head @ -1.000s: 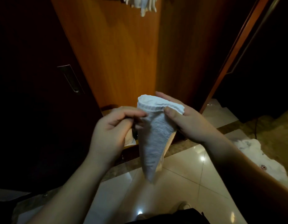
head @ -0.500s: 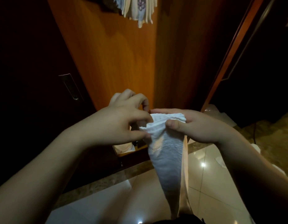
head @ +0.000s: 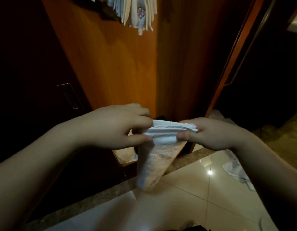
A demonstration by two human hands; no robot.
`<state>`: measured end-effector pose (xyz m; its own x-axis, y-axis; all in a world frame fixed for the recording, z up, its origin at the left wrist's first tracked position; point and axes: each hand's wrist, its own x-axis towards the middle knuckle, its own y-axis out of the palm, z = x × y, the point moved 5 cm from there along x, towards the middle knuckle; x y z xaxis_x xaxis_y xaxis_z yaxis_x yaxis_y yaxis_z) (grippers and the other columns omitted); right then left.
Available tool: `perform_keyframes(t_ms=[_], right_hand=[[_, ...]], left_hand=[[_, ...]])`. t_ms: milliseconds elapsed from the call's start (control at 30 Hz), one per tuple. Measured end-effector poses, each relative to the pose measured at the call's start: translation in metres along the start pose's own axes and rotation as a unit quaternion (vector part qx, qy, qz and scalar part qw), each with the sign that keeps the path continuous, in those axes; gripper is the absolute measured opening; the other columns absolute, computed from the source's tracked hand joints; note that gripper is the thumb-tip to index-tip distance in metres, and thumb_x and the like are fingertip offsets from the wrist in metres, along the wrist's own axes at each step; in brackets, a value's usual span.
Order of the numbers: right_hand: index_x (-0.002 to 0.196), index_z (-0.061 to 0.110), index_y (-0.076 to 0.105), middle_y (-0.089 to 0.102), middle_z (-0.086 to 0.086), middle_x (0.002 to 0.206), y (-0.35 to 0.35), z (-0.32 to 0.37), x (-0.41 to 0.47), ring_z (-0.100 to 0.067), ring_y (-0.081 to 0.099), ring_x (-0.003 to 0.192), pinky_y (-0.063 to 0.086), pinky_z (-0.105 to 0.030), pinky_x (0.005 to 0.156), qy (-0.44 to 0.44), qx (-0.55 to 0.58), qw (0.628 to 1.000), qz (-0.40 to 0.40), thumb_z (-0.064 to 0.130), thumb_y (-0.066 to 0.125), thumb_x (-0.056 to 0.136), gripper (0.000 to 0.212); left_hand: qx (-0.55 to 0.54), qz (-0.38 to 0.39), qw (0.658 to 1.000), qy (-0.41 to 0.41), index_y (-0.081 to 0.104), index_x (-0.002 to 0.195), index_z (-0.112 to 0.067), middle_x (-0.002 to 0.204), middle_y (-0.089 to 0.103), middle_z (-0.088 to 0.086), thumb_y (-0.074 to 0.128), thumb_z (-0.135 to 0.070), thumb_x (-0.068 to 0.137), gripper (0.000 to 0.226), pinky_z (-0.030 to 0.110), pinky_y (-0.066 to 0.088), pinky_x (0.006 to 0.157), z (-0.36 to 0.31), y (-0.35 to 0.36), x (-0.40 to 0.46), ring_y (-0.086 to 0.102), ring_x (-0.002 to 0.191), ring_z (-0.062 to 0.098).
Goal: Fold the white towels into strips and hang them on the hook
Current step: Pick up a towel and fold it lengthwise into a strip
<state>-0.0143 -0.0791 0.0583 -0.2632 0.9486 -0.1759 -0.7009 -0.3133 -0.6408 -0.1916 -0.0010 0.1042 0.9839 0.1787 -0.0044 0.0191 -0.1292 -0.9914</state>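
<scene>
Two hands point(head: 167, 132) pinching folded towel point(head: 162, 139) between.

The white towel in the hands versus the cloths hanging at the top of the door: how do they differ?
The white towel is pinched along its folded top edge by the left hand and the right hand; the hanging cloths dangle untouched against the wooden door. The towel is one tapering piece; the cloths form a bunch of narrow strips, one bearing a purple flower. Both hang downward.

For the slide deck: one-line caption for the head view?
Both hands, left and right, pinch a folded white towel below towels hanging on the wooden door.
</scene>
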Motion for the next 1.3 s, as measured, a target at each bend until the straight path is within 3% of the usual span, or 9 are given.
perform_keyframes(t_ms=[167,367,533,700,833,900,1033,1200,1300], right_hand=[[0.093,0.062,0.06,0.061,0.044,0.098,-0.004,0.0,0.01,0.015,0.06,0.094,0.043,-0.002,0.076,-0.012,-0.003,1.0,-0.029,0.065,0.043,0.09,0.018],[0.093,0.039,0.071,0.074,0.025,0.092,-0.016,0.008,0.027,0.003,0.07,0.086,0.051,-0.011,0.071,-0.062,0.15,0.946,-0.28,0.063,0.053,0.085,0.032],[0.093,0.033,0.068,0.074,0.024,0.085,-0.022,0.022,0.037,0.003,0.071,0.078,0.05,-0.009,0.059,-0.068,0.195,0.902,-0.38,0.063,0.049,0.086,0.036],[0.088,0.043,0.068,0.07,0.032,0.084,-0.039,0.034,0.033,0.01,0.067,0.08,0.046,-0.005,0.062,-0.093,0.166,0.902,-0.388,0.069,0.036,0.089,0.042],[0.084,0.058,0.071,0.072,0.029,0.086,-0.054,0.041,0.03,0.009,0.069,0.081,0.047,-0.005,0.065,-0.113,0.162,0.898,-0.393,0.07,0.035,0.092,0.038],[0.086,0.057,0.072,0.074,0.026,0.09,-0.059,0.044,0.031,0.006,0.07,0.085,0.05,-0.009,0.068,-0.113,0.155,0.897,-0.398,0.072,0.035,0.096,0.041],[0.094,0.046,0.075,0.077,0.013,0.099,-0.071,0.043,0.035,-0.007,0.074,0.093,0.058,-0.043,0.088,-0.088,0.18,0.891,-0.407,0.075,0.038,0.092,0.047],[0.104,0.045,0.076,0.077,0.01,0.11,-0.083,0.031,0.05,-0.01,0.073,0.103,0.053,-0.047,0.098,-0.071,0.295,0.887,-0.347,0.08,0.035,0.088,0.056],[0.137,0.027,0.062,0.065,-0.009,0.136,-0.071,-0.002,0.068,-0.029,0.06,0.128,0.035,-0.055,0.116,-0.077,0.528,0.817,-0.218,0.082,0.023,0.088,0.083]], left_hand=[[-0.085,-0.055,0.994,-0.029,0.06,0.083,-0.02,0.079,0.052,-0.012,0.041,-0.06,0.09,0.045,0.02,0.041,0.065,0.007,-0.003,-0.003,0.053,0.077,0.003],[-0.169,-0.203,0.956,-0.131,0.052,0.069,-0.027,0.064,0.053,-0.008,0.065,-0.037,0.094,0.029,0.022,0.038,0.056,0.019,-0.019,0.002,0.054,0.066,0.007],[-0.155,-0.226,0.949,-0.156,0.051,0.072,-0.021,0.065,0.052,-0.004,0.067,-0.031,0.092,0.027,0.022,0.032,0.053,0.027,-0.031,0.008,0.05,0.062,0.009],[-0.215,-0.284,0.92,-0.164,0.055,0.078,-0.037,0.068,0.059,-0.015,0.075,-0.035,0.083,0.021,0.013,0.038,0.054,0.037,-0.037,0.008,0.052,0.06,-0.002],[-0.544,-0.352,0.758,-0.071,0.053,0.12,-0.028,0.08,0.07,-0.012,0.072,-0.01,0.078,0.05,0.017,0.052,0.066,0.041,-0.029,0.018,0.066,0.076,0.002],[-0.637,-0.323,0.697,-0.06,0.058,0.124,-0.021,0.096,0.076,-0.004,0.081,-0.02,0.075,0.054,0.023,0.057,0.073,0.041,-0.017,0.025,0.072,0.089,0.012],[-0.685,-0.16,0.703,-0.107,0.08,0.103,-0.033,0.113,0.076,-0.002,0.095,-0.05,0.05,0.058,0.025,0.057,0.082,0.03,0.026,0.038,0.071,0.105,0.016],[-0.686,-0.188,0.689,-0.142,0.077,0.111,-0.028,0.122,0.072,0.005,0.088,-0.049,0.068,0.049,0.033,0.056,0.09,0.036,0.037,0.05,0.068,0.114,0.025],[-0.696,-0.208,0.672,-0.143,0.077,0.112,-0.021,0.12,0.073,0.01,0.087,-0.047,0.07,0.05,0.039,0.057,0.088,0.041,0.025,0.055,0.069,0.111,0.03]])
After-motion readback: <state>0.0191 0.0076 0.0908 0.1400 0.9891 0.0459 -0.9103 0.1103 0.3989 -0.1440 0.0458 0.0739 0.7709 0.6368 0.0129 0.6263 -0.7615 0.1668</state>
